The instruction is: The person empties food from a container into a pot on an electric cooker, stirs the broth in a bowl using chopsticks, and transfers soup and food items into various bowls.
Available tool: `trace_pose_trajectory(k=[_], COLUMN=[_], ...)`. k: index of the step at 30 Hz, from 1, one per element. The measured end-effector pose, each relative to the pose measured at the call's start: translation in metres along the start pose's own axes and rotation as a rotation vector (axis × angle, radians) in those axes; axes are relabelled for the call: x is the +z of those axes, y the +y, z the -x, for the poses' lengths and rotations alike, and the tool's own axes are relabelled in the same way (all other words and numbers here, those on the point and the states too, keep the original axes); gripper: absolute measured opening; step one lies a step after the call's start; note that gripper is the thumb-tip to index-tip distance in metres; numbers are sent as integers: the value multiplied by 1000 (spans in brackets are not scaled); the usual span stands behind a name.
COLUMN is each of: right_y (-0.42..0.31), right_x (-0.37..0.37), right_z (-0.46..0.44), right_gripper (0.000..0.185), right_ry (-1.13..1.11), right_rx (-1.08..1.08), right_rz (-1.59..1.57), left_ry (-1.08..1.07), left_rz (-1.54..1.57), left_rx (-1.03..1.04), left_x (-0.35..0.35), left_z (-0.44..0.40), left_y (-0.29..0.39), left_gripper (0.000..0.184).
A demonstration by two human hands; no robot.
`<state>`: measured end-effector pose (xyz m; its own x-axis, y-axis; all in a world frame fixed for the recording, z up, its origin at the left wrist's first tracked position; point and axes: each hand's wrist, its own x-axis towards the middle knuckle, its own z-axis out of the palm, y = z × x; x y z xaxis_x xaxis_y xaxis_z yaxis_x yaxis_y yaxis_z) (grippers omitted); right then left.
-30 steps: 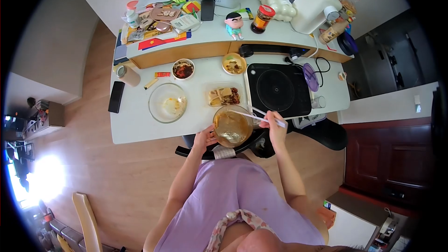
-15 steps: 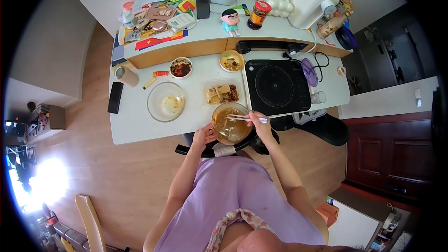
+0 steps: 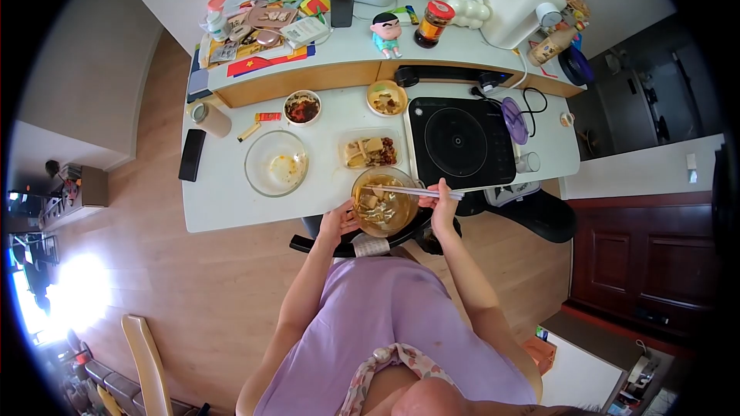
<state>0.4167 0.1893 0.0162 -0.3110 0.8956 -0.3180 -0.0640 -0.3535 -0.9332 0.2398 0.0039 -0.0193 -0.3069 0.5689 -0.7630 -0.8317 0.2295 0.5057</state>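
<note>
Since the frame half a second ago, your right hand (image 3: 442, 212) has shifted outward to the right, and the white chopsticks (image 3: 412, 192) now lie farther across the glass bowl (image 3: 388, 233), tips near its far left side. Pale chunks (image 3: 370, 202) now show more plainly in the brown liquid, while your left hand stays at the bowl's left side.

The bowl is at the near edge of the white table (image 3: 231, 212), its near side projecting past the edge; whether the table carries part of its weight cannot be told. Just beyond it stands a clear food container (image 3: 368, 132); to the right is a black cooktop (image 3: 458, 141).

Your left hand grasps the bowl by its left wall, fingers curled against the glass; the thumb's exact placing is too small to tell. Your right hand is closed around the chopsticks, toward their rear end.

Judged by look, the bowl is stiff, breakable, fairly heavy with its liquid, and slippery where wet: support it low on the wall, with fingers beneath, and keep it level. The chopsticks are light and rigid. The chunks seem soft and slick, so you pinch them gently across their middles.
</note>
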Motion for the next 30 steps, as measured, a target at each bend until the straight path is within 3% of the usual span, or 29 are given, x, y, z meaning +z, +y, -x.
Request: trace_pose_trajectory(k=[5,10,14,20,23,28,30], right_y=[-3,-39,-73,-105,-117,-63,-39], right_x=[-11,12,53,45,28,34,44], right_z=[-7,-23,-32,-17,4,23,30], right_gripper=[36,36,44,24,26,29,29], right_ry=[15,-51,-219,-304,-334,-368,-364], right_rx=[44,-57,-86,-252,-119,73,41], right_rz=[-145,-234,114,294,315,226,252], left_ry=[9,4,-3,0,-2,-18,18], left_rz=[-14,-16,-26,-27,-25,-33,-51], left_rx=[0,16,7,5,4,2,-11], left_x=[0,2,3,1,-2,2,0], left_z=[0,2,4,0,-2,2,-1], left_y=[0,1,3,0,-2,3,2], left_gripper=[42,41,39,38,40,42,42])
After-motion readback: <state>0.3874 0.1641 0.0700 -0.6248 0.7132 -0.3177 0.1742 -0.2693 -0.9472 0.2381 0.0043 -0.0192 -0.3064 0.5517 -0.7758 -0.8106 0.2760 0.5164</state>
